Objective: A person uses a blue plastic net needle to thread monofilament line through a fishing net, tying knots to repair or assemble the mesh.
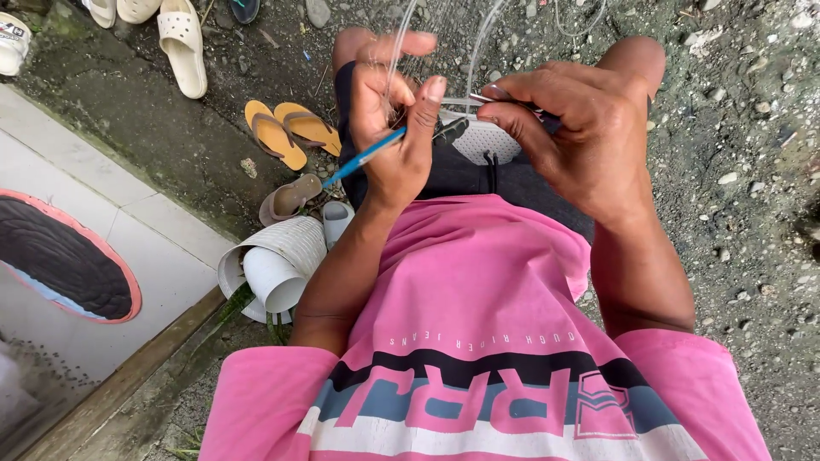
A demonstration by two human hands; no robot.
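One pink shirt (478, 282) below two hands: left hand (393, 111) grip pinching one blue stick (363, 158), right hand (581, 128) pinching clear line (478, 43).

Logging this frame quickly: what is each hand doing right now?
Left hand: closed on a blue stick-like tool, clear thread running over its fingers.
Right hand: fingers pinched shut on a thin metal piece.

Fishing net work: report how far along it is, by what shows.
Done: cannot tell; no finished stretch of clear net mesh is distinguishable. In hand: the left hand pinches the mesh strands and holds a blue netting needle; the right hand has its grip shut on a thin line stretched between the hands. Left: loose strands run up out of view, extent hidden.
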